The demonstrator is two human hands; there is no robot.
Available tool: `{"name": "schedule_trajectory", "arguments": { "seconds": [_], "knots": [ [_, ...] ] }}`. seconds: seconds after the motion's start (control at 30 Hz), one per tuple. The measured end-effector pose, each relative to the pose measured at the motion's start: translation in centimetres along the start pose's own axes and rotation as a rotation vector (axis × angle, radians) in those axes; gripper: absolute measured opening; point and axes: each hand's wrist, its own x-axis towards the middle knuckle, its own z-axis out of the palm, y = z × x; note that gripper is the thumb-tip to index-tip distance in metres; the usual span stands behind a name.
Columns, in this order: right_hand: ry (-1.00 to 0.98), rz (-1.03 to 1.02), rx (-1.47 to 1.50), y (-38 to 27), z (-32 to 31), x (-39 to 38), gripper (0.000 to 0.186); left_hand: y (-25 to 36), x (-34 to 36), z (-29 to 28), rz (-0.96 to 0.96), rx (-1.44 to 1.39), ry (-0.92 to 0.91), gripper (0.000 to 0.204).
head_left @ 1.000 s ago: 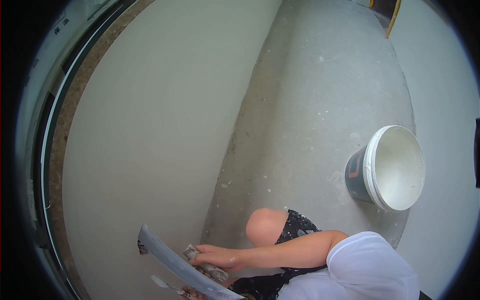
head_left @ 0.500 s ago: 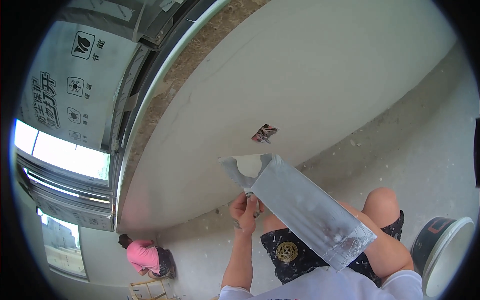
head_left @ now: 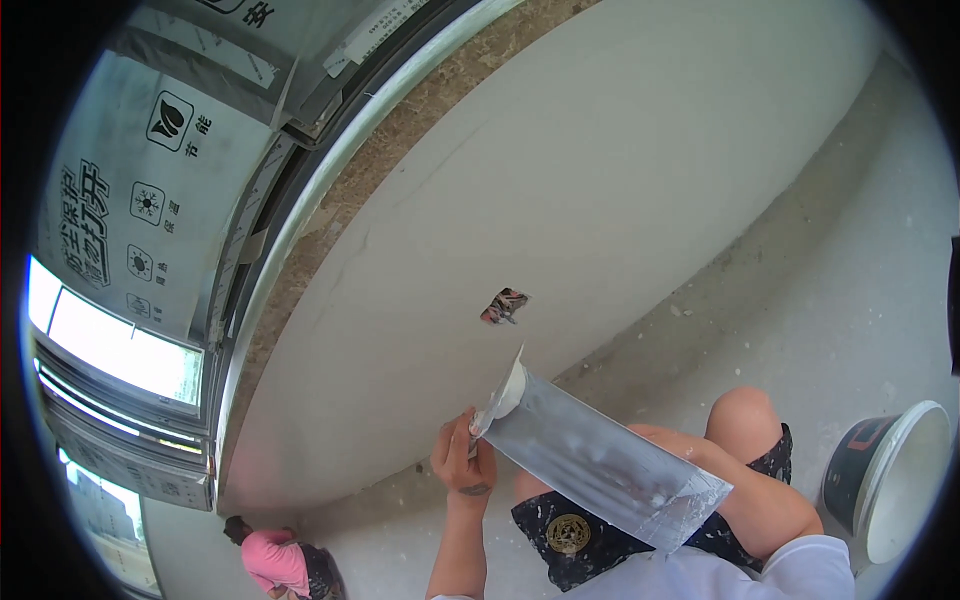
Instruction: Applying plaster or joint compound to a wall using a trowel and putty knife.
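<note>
My left hand [head_left: 464, 452] is closed round the handle of a putty knife. Its blade [head_left: 508, 385] stands nearly edge-on at the left end of a long, flat metal plastering trowel [head_left: 600, 455], with white putty between them. Grey-white smears and a crusted right corner mark the trowel's face. My right forearm [head_left: 690, 465] runs in behind the trowel, which rests on the grip of my right hand; the fingers there are hidden by the plate. Beyond the tools is a pale wall [head_left: 560, 180] with a cut-out box of wires [head_left: 504, 306].
A bucket [head_left: 890, 485] with a white rim stands on the concrete floor [head_left: 780, 290] at my right. A stone sill [head_left: 370, 160] and film-covered window frames [head_left: 140, 190] line the left. Another person in a pink shirt [head_left: 275, 560] crouches at lower left.
The putty knife has turned from blade-flat to nearly edge-on against the trowel's end. My left hand has moved slightly left and down, and the trowel has dropped a little. The view has shifted too.
</note>
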Motion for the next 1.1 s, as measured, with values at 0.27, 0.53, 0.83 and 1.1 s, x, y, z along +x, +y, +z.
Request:
{"name": "schedule_trajectory", "arguments": {
  "seconds": [0.27,0.53,0.83,1.1],
  "knots": [
    [0.065,-0.213,0.024,-1.4,-0.5,-2.5,0.043,-1.4,-3.2,2.9,-0.481,-0.132,-0.232,0.017],
    [0.214,-0.9,-0.056,-16.2,-1.1,-12.7,0.036,0.5,-9.2,5.1,-0.948,-0.795,-0.331,0.016],
    [0.512,-1.111,-0.189,-34.5,-1.6,-17.0,0.031,1.5,-10.5,5.0,-1.009,-0.838,-0.324,0.017],
    [0.464,-1.191,-0.173,-41.3,-1.5,-16.3,0.03,1.8,-10.1,4.0,-1.06,-0.855,-0.305,0.014]
  ]
}}
